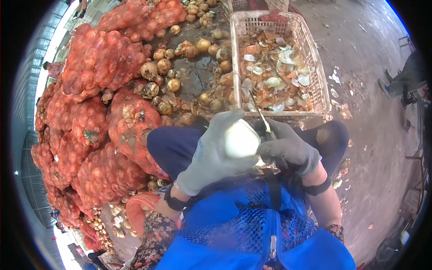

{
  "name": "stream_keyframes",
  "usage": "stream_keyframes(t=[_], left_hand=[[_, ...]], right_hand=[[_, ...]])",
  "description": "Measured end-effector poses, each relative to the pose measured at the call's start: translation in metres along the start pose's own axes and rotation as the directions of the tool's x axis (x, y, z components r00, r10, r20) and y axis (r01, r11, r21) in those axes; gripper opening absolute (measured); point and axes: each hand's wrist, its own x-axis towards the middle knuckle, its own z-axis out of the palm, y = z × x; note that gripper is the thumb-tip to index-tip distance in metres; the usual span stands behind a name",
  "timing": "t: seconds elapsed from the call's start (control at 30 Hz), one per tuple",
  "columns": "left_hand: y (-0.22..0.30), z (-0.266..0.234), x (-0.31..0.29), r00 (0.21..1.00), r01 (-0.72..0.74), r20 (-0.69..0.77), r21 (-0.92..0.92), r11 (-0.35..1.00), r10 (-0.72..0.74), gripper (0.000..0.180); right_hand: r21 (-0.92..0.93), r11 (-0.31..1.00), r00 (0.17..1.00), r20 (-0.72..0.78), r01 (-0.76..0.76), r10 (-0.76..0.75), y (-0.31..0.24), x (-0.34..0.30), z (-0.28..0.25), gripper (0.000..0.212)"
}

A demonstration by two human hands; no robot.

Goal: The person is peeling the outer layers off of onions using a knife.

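Head view, looking down at a seated person peeling onions. The left hand [211,155], in a light grey glove, was closed around a peeled white onion [241,139], held just above the lap at the centre of the scene. The right hand [288,148], in a darker grey glove, was closed on the handle of a knife [261,112]; its thin blade pointed away from the person, toward the far side, and passed just right of the onion. The two hands were touching or nearly so around the onion.

Just beyond the hands stood a pale plastic crate [315,67], holding brown and white onion skins [270,81]. To the left of the crate, loose unpeeled onions [164,67] lay on the wet, dark ground. Farther left and near left, red mesh sacks [90,135] full of onions were piled in a heap. A smaller orange mesh bag [139,209] lay near the left elbow. On the right, the grey concrete floor [373,135] carried scattered scraps of skin. The person wore a blue mesh vest [252,225] and dark trousers.
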Motion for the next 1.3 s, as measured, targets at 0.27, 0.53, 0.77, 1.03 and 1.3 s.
stream_keyframes(t=[0.27,0.53,0.77,1.03,1.3], left_hand=[[-0.014,0.024,-0.016,0.996,-0.057,-0.07,-0.021,0.998,0.055,0.087],[-0.006,0.024,-0.001,0.881,0.22,-0.052,-0.834,0.506,-0.469,0.085],[-0.038,0.022,-0.017,0.88,0.178,-0.346,-0.395,0.901,-0.325,0.08],[-0.037,0.011,-0.022,0.956,0.037,-0.045,-0.961,0.273,-0.289,0.063],[-0.024,0.02,-0.016,0.966,0.109,-0.123,-0.603,0.79,-0.227,0.095]], right_hand=[[-0.028,0.999,0.999,0.014,0.036,-0.036,0.02,0.007,-0.008,0.055],[-0.066,0.996,0.988,-0.138,0.062,-0.07,0.022,0.016,0.002,0.057],[-0.363,0.924,0.977,-0.127,0.116,-0.172,0.012,0.013,0.01,0.06],[-0.949,0.285,0.671,-0.301,-0.138,-0.677,-0.023,0.0,-0.018,0.06],[0.023,0.998,0.997,-0.043,0.065,-0.064,0.0,0.003,0.014,0.065]])
